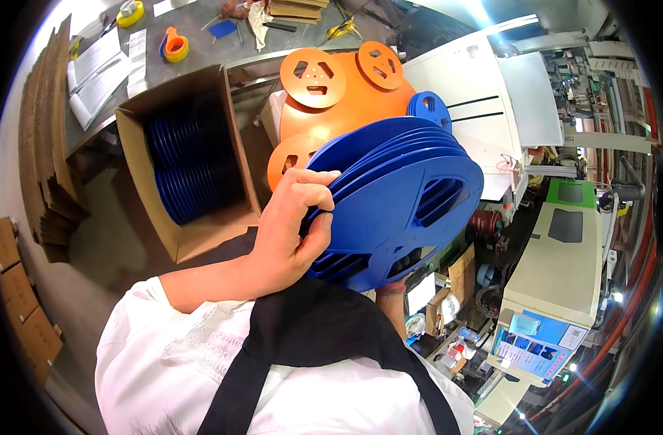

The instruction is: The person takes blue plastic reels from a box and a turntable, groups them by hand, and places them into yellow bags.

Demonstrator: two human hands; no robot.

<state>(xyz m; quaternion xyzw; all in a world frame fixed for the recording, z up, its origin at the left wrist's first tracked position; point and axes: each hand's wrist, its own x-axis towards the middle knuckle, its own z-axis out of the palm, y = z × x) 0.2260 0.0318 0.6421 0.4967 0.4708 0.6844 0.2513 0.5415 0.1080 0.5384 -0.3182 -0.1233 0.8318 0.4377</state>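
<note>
Several blue plastic reels (375,217) are stacked flange to flange and held tilted in front of my chest. Cut-out windows show in the nearest flange. My left hand (291,225) is closed at the left edge of the stack, thumb and curled fingers pinching the flange rims. My right hand (392,288) reaches in under the lower edge of the stack; only the wrist area shows, and its fingers are hidden behind the reels. To the left, an open cardboard box (239,145) holds rows of more blue reels (183,196).
Beyond the stack are a large orange rounded surface (313,119), orange discs with cut-outs (313,77) and a small blue disc (429,109). A grey table (201,32) bears tape rolls (175,47) and papers (99,72). Flattened cardboard (45,145) stands left; a beige machine (556,261) stands right.
</note>
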